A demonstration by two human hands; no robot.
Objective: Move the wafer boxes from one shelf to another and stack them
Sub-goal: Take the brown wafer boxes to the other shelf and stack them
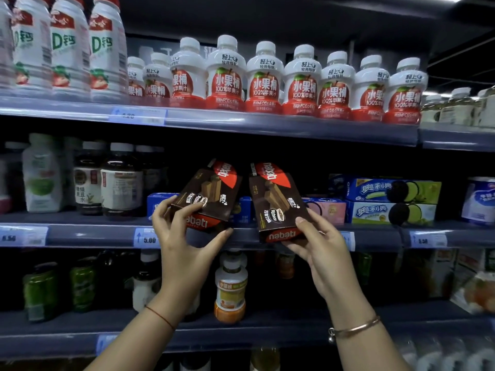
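Two dark brown wafer boxes with red corners and white lettering are held up in front of the middle shelf (80,234). My left hand (184,236) grips the left wafer box (209,195) by its lower end; the box tilts to the right. My right hand (318,247) holds the right wafer box (276,202) from below and at its lower right corner; this box leans to the left. The two boxes are apart, with a narrow gap between them, and their upper ends reach into the dark opening of the middle shelf.
Blue, pink and green cookie boxes (391,202) lie stacked on the middle shelf at the right, and another blue box (158,204) sits behind my left hand. Dark bottles (120,180) stand at the left. Red-and-white juice bottles (302,84) fill the upper shelf. An orange bottle (230,290) stands below.
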